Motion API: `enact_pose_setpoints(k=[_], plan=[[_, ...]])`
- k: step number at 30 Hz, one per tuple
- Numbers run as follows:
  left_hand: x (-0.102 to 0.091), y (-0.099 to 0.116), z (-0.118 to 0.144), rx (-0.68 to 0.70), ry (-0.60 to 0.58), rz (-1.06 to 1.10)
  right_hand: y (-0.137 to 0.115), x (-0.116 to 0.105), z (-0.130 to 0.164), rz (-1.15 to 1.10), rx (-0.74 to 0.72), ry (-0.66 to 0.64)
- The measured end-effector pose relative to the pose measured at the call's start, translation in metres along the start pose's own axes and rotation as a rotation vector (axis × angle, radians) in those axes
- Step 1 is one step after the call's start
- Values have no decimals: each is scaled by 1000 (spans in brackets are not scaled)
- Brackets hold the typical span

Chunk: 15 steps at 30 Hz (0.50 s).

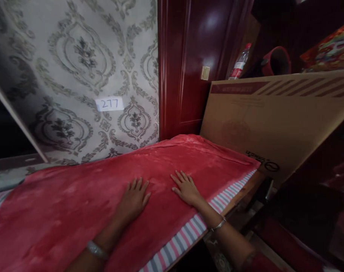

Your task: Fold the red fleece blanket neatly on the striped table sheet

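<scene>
Blanket [84,204], red, spread flat over bed with striped sheet [186,234] peeking at 5 o'clock. Left hand [134,198] and right hand [186,187] pressing flat on top, fingers spread. Cardboard box [274,121] at 2 o'clock.

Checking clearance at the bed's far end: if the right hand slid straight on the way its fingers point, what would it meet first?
Only red blanket lies ahead of the right hand; probably the patterned wall comes first, though depth is unclear.

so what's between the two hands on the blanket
Nothing but bare red blanket: in the head view the left hand and right hand lie flat on it, apart.
</scene>
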<state>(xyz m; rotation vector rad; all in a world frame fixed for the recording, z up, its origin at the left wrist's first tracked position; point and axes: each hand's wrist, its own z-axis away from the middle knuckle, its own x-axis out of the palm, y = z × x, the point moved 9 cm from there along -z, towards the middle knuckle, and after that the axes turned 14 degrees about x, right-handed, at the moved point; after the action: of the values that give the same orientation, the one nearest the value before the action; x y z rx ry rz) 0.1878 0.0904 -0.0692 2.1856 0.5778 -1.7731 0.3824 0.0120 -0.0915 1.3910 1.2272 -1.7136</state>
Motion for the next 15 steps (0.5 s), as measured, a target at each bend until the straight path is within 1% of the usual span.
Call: enact_pose_setpoints(k=[4,7,9,10,12,13,15], plan=[[-3,6,1,112,119,98,2,-1,1,18,5,13],[-6,15,6,175,164,122,8,3,6,39,-35,46],[-10,26,13,226,154,122,17,9,15,31,-83,80],[-13,30,18,251,143,118,23,13,21,7,-129,101],[-20,33,33,295,104,110,36,21,35,-67,-271,122],[-24,30,44,311,76,110,46,25,42,-121,-330,134],[-35,14,73,274,38,116,69,30,54,-233,-416,159]])
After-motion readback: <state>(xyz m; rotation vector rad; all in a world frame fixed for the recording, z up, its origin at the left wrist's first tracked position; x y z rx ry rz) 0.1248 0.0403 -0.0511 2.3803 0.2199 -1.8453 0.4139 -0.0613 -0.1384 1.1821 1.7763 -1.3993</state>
